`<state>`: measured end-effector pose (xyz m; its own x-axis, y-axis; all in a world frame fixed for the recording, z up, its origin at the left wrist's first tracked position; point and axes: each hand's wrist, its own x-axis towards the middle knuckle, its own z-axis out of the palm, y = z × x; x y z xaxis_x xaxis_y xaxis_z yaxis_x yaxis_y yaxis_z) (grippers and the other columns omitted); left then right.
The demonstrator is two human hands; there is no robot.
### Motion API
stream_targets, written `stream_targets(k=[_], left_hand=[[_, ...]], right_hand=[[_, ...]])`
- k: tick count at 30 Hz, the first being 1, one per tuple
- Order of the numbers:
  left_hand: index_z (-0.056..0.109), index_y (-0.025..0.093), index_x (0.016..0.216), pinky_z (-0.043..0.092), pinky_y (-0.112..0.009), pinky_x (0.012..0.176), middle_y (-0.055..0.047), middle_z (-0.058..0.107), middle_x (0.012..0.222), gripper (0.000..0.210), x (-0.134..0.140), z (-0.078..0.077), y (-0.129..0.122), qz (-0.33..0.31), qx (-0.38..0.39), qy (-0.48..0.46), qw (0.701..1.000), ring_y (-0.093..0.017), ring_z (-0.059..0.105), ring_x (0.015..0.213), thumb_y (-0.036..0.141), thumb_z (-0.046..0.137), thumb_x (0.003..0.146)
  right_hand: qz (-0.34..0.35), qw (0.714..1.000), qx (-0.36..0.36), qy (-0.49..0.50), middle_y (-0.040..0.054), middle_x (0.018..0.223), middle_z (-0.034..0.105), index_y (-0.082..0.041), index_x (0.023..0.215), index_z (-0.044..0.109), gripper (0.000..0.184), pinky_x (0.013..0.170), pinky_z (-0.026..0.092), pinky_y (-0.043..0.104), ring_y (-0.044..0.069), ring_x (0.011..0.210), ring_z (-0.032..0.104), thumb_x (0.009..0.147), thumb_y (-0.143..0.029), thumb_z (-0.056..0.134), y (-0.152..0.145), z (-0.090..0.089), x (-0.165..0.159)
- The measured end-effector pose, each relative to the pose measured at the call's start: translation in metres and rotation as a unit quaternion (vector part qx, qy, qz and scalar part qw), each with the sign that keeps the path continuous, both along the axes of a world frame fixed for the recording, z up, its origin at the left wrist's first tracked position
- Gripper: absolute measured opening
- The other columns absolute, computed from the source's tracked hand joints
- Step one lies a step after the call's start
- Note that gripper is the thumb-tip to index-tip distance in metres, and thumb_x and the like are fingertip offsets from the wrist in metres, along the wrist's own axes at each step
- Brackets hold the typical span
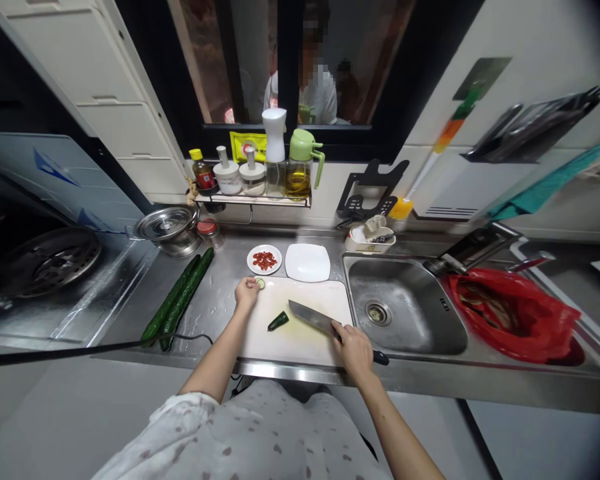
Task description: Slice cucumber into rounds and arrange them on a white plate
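My left hand pinches a thin cucumber slice at the far left corner of the white cutting board. In my right hand is a kitchen knife, its handle gripped and its blade pointing left over the board. A short dark green cucumber end piece lies on the board between my hands. Just behind the board stand a small round plate of chopped red pieces and a white square plate.
Two long cucumbers lie to the left, near a lidded steel pot and a red-lidded jar. On the right are the sink and a red plastic bag. A condiment rack hangs below the window.
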<state>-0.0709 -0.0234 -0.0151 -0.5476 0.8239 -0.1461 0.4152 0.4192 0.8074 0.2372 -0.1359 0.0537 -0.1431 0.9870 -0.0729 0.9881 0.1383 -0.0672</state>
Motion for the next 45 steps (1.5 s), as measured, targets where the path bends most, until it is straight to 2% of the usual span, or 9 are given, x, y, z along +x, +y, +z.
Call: stream_targets(k=[5, 12, 18, 26, 37, 41, 45], left_hand=[[0.063, 0.02, 0.086, 0.042, -0.024, 0.068, 0.001, 0.067, 0.073, 0.017, 0.002, 0.0, 0.013, -0.013, -0.033, 0.026, 0.999, -0.013, 0.06, 0.07, 0.025, 0.064, 0.07], [0.064, 0.021, 0.087, 0.04, -0.025, 0.071, 0.0, 0.068, 0.076, 0.016, 0.002, -0.002, 0.016, -0.038, -0.047, 0.085, 0.995, -0.015, 0.061, 0.074, 0.024, 0.062, 0.071], [0.067, 0.02, 0.089, 0.04, -0.026, 0.075, -0.004, 0.068, 0.079, 0.019, 0.005, -0.004, 0.017, -0.05, -0.039, 0.123, 0.99, -0.017, 0.061, 0.078, 0.018, 0.057, 0.073], [0.072, 0.017, 0.089, 0.043, -0.027, 0.079, -0.008, 0.067, 0.089, 0.022, 0.004, -0.007, 0.015, -0.073, -0.012, 0.145, 0.987, -0.018, 0.06, 0.081, 0.02, 0.056, 0.074], [0.072, 0.017, 0.089, 0.043, -0.028, 0.08, -0.007, 0.067, 0.086, 0.022, 0.007, -0.005, 0.015, -0.058, -0.008, 0.122, 0.991, -0.018, 0.06, 0.08, 0.022, 0.056, 0.074], [0.068, 0.018, 0.096, 0.043, -0.026, 0.078, -0.004, 0.065, 0.08, 0.025, 0.009, -0.004, 0.01, -0.018, 0.019, 0.095, 0.995, -0.016, 0.059, 0.078, 0.024, 0.054, 0.077], [0.063, 0.018, 0.101, 0.044, -0.025, 0.074, -0.002, 0.062, 0.078, 0.029, 0.018, -0.004, -0.007, 0.037, 0.054, 0.055, 0.996, -0.014, 0.057, 0.072, 0.032, 0.05, 0.08]], right_hand=[[-0.004, 1.0, -0.011, -0.001, 0.0046, 0.092, 0.065, -0.025, 0.119, 0.06, 0.037, 0.079, 0.034, 0.027, 0.019, 0.09, 0.055, 0.082, -0.026, 0.058, -0.001, -0.002, -0.001], [-0.005, 1.0, -0.011, 0.005, 0.0045, 0.091, 0.065, -0.025, 0.12, 0.059, 0.038, 0.078, 0.034, 0.027, 0.018, 0.09, 0.055, 0.082, -0.026, 0.057, 0.0, -0.003, -0.002], [-0.007, 1.0, -0.02, 0.002, 0.0047, 0.093, 0.066, -0.025, 0.12, 0.059, 0.037, 0.079, 0.034, 0.027, 0.019, 0.091, 0.055, 0.083, -0.026, 0.056, 0.0, 0.001, -0.003], [-0.007, 1.0, -0.025, 0.007, 0.0039, 0.091, 0.066, -0.026, 0.118, 0.06, 0.036, 0.078, 0.034, 0.026, 0.018, 0.09, 0.056, 0.083, -0.026, 0.055, 0.001, -0.001, -0.004], [-0.011, 0.999, -0.023, 0.026, 0.0041, 0.092, 0.067, -0.025, 0.117, 0.061, 0.035, 0.078, 0.035, 0.026, 0.018, 0.091, 0.057, 0.082, -0.025, 0.054, 0.001, -0.001, -0.004], [-0.034, 0.998, -0.024, 0.052, 0.0028, 0.096, 0.069, -0.027, 0.116, 0.062, 0.033, 0.077, 0.036, 0.024, 0.017, 0.093, 0.059, 0.084, -0.027, 0.053, 0.0, -0.004, -0.002], [-0.09, 0.991, -0.031, 0.093, 0.001, 0.099, 0.07, -0.029, 0.111, 0.064, 0.029, 0.069, 0.037, 0.024, 0.016, 0.089, 0.062, 0.088, -0.033, 0.047, 0.002, -0.004, -0.004]])
